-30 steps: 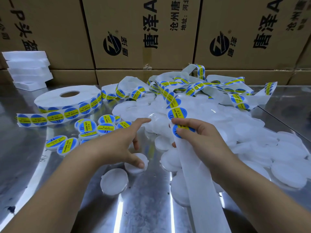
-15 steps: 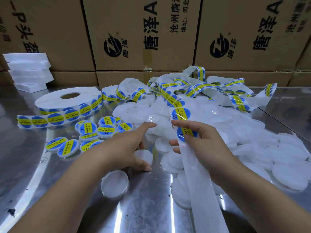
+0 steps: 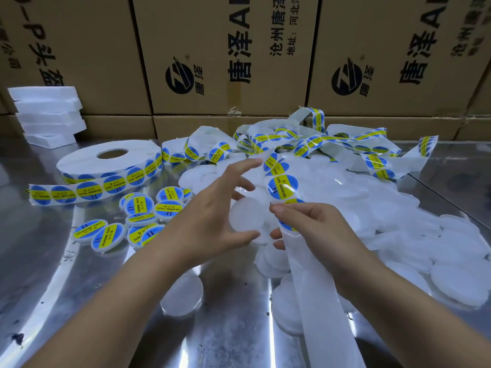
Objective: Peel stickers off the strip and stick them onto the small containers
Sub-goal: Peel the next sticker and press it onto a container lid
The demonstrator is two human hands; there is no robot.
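Left hand (image 3: 212,216) grips container (image 3: 245,215) just beside right hand (image 3: 313,227) pinching strip (image 3: 316,301).

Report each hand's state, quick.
Left hand: holds a small round white plastic container.
Right hand: pinches the white paper backing strip at a blue-and-yellow round sticker.

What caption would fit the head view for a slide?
Left hand holds a blank white container while right hand pinches a sticker on the strip.
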